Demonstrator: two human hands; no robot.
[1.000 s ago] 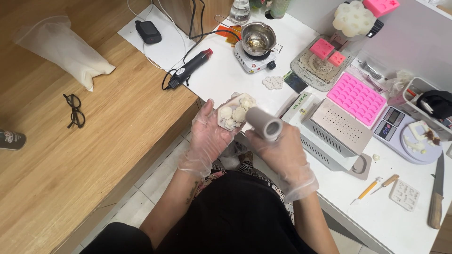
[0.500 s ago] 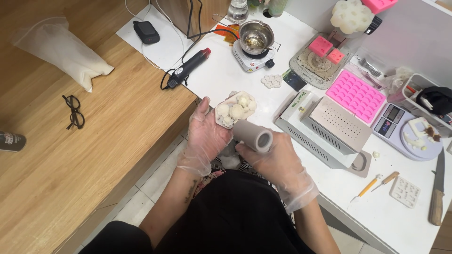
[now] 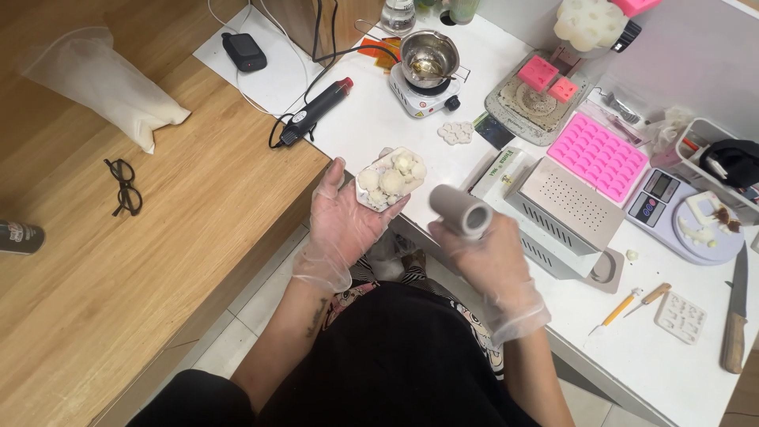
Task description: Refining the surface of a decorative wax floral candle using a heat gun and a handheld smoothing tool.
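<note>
Left hand (image 3: 340, 225), gloved, cradles small white tray of pale wax flowers (image 3: 389, 180) in palm. Right hand (image 3: 490, 253), gloved, grips grey cylinder (image 3: 460, 211), just right of tray. White tabletop (image 3: 379, 119) beyond hands; perforated metal box (image 3: 565, 205) right of cylinder.

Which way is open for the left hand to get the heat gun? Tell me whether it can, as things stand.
Probably not at once. The left hand is full: it holds a small tray of white pieces. The heat gun lies up and to the left on the white table, with nothing between them.
</note>
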